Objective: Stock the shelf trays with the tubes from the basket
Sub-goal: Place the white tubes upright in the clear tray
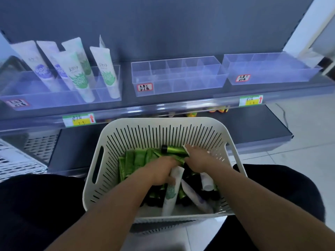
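Note:
A white slotted basket (145,122) rests between my knees, holding several green tubes (134,160) with dark caps and a few white tubes (206,182). Both hands are inside it. My left hand (161,171) is closed around the crimped end of a white tube with a green leaf print (170,194). My right hand (198,160) grips a green tube with a black cap (174,150) that lies across the pile. On the shelf, the left clear tray (54,104) holds several upright white tubes (79,73). The middle tray (181,87) and right tray (272,78) hold nothing.
Yellow price tags (79,120) sit on the shelf's front rail. A lower dark shelf (253,127) runs behind the basket. A perforated white crate (16,160) stands at the left. Tiled floor (308,138) lies to the right.

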Tool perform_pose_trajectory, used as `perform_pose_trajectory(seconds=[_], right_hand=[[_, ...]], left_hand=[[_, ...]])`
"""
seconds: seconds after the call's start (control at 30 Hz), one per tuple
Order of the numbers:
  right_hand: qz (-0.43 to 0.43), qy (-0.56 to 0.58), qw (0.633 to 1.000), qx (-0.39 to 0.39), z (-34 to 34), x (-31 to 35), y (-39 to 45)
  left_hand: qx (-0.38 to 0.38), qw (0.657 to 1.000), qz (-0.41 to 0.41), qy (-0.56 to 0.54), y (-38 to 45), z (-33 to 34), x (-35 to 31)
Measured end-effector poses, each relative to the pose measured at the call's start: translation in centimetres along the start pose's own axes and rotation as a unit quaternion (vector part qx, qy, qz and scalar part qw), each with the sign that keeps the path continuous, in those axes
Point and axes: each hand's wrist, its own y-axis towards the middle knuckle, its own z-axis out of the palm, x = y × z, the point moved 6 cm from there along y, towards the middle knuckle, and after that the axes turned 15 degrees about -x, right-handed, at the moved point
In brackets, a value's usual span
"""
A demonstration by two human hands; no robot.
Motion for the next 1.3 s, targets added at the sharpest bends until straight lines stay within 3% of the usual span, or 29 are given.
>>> perform_pose_trajectory(seconds=[0.27,0.43,0.6,0.7,0.9,1.1,1.3], right_hand=[[0.049,0.04,0.998,-0.019,-0.6,0.6,1.4],[0.051,0.11,0.993,-0.015,-1.3,1.4,0.7],[0.014,0.195,0.977,-0.08,-4.3,3.9,-0.5],[-0.027,0.152,0.983,-0.103,-6.6,5.8,-1.7],[-0.083,0.131,0.96,-0.235,-12.6,10.1,-3.8],[-0.154,0.147,0.927,-0.309,-17.4,16.7,-5.2],[-0.225,0.149,0.905,-0.33,-20.9,24.7,-5.7]], left_hand=[[0.003,0.996,-0.083,-0.04,0.4,-1.6,3.3],[-0.052,0.992,-0.102,-0.055,0.4,-4.7,3.8],[-0.122,0.986,-0.104,-0.034,-0.4,-8.5,3.6],[-0.167,0.98,-0.101,-0.03,-1.7,-10.9,3.2],[-0.272,0.958,-0.095,0.002,-5.1,-16.9,3.2],[-0.367,0.921,-0.127,0.011,-9.4,-23.2,5.8],[-0.451,0.875,-0.178,0.006,-14.2,-29.5,9.7]])
